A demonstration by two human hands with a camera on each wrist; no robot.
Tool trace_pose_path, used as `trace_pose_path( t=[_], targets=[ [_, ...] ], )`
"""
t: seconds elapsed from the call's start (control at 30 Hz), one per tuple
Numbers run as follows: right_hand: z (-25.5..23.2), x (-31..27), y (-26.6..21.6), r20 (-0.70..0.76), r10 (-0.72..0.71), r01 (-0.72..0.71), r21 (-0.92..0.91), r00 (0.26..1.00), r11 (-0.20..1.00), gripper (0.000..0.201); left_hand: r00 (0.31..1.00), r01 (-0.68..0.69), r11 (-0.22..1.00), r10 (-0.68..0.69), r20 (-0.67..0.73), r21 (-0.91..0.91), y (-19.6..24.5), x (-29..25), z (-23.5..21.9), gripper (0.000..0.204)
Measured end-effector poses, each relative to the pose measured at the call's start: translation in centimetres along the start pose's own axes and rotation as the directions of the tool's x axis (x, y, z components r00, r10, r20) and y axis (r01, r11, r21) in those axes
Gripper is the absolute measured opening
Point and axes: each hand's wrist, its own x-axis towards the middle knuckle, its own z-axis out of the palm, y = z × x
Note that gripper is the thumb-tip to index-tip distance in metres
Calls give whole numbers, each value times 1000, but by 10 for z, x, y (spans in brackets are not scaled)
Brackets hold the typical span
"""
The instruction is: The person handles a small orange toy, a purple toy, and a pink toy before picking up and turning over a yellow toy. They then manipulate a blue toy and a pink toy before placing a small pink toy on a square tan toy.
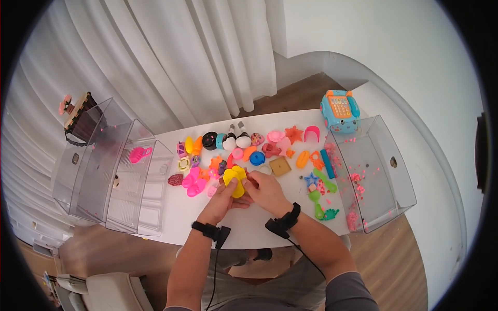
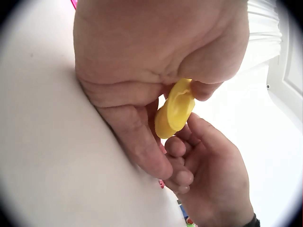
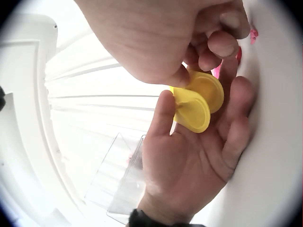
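A yellow plastic toy piece with two rounded, dished ends [image 1: 236,182] is held up between both hands over the middle of the white table. My left hand [image 1: 220,201] grips it with the thumb on its near side and the fingers spread below, as the right wrist view shows. From the other side, my right hand [image 1: 268,191] pinches its upper part between thumb and curled fingers. In the right wrist view the two yellow ends [image 3: 194,113] stand slightly apart over the left palm. Part of the piece is hidden behind the right thumb.
Many small toys lie beyond the hands, among them a blue ring [image 1: 257,158], a tan square [image 1: 280,167] and an orange star [image 1: 293,135]. Clear bins [image 1: 381,179] stand at both sides, the right one with pink bits. A blue toy telephone [image 1: 340,111] is at back right.
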Motion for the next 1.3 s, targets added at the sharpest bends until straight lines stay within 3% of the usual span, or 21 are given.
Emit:
trace_pose_path(
  t=[0.07, 0.13, 0.2, 0.27, 0.33, 0.37, 0.43, 0.47, 0.53, 0.57, 0.6, 0.63, 0.67, 0.73, 0.87, 0.93, 0.97, 1.03, 1.3],
  targets=[
    [-2, 0, 0, 59, -6, 5, 20, 998, 1000, 23, 1000, 25, 998, -24, 12, -60, -2, 3, -4, 52],
    [-4, 0, -5, -68, -13, 10, -41, 998, 999, 19, 999, 46, 992, -44, 23, -121, -5, 4, -8, 52],
    [-6, 2, -4, -142, -39, 33, -44, 989, 999, 18, 999, -47, 976, 40, -38, -212, -8, 4, -9, 50],
    [-9, 5, -3, -217, -62, 53, -49, 974, 997, 16, 999, -18, 982, 13, -29, -188, -11, 8, -14, 50],
    [-12, 7, -2, -147, -53, 76, 157, 988, 985, 16, 1000, 9, 987, -13, -23, -163, -13, 9, -16, 50],
    [-11, 6, -2, -147, -53, 76, 158, 988, 985, 16, 1000, 12, 980, -12, 1, -196, -10, 8, -14, 51],
    [-7, 4, -2, -5, -40, 40, 246, 999, 968, 19, 1000, 18, 973, -12, 26, -230, -5, 5, -10, 52],
    [-5, 2, -2, -6, -39, 39, 245, 999, 969, 19, 999, 8, 971, 1, 36, -240, -4, 4, -8, 54],
    [-2, -1, -1, 150, -39, 2, 237, 988, 972, 16, 999, -3, 968, 15, 45, -250, -3, 3, -6, 55],
    [-1, -1, -2, 151, -39, 2, 237, 988, 972, 16, 1000, -18, 990, 20, 13, -143, -4, 2, -4, 58],
    [0, -2, -2, 164, -69, 45, 144, 984, 988, 18, 999, -30, 999, 30, -19, -34, -4, 2, -2, 62],
    [1, -3, -3, 179, -97, 89, 51, 979, 995, 19, 999, -30, 999, 29, -19, -34, -5, 2, 0, 62],
    [2, -4, -4, 180, -97, 89, 50, 979, 995, 19, 997, -27, 999, 28, -65, 20, -4, 1, 3, 60],
    [4, -5, -6, 33, -66, 63, 91, 997, 994, 22, 993, -22, 997, 30, -112, 75, -3, -1, 5, 58],
    [-5, -2, -9, 111, 32, -38, 51, 993, 998, 22, 995, -46, 999, 49, -82, 29, 3, -5, 10, 55],
    [1, 0, 4, 163, -150, 142, 61, 975, 988, 20, 995, -83, 997, 82, -55, -5, 3, -3, 7, 54],
    [1, 0, 2, 163, -151, 142, 61, 975, 988, 20, 998, -38, 999, 37, -53, -12, 1, -1, 3, 55],
    [-2, 0, -6, 155, -28, 4, 152, 988, 988, 22, 999, 9, 1000, -10, -50, -18, -3, 1, -1, 55],
    [-5, 1, -6, 33, -11, 9, 46, 999, 999, 17, 991, -94, 993, 87, -106, -67, -7, 2, -1, 46]
  ],
)
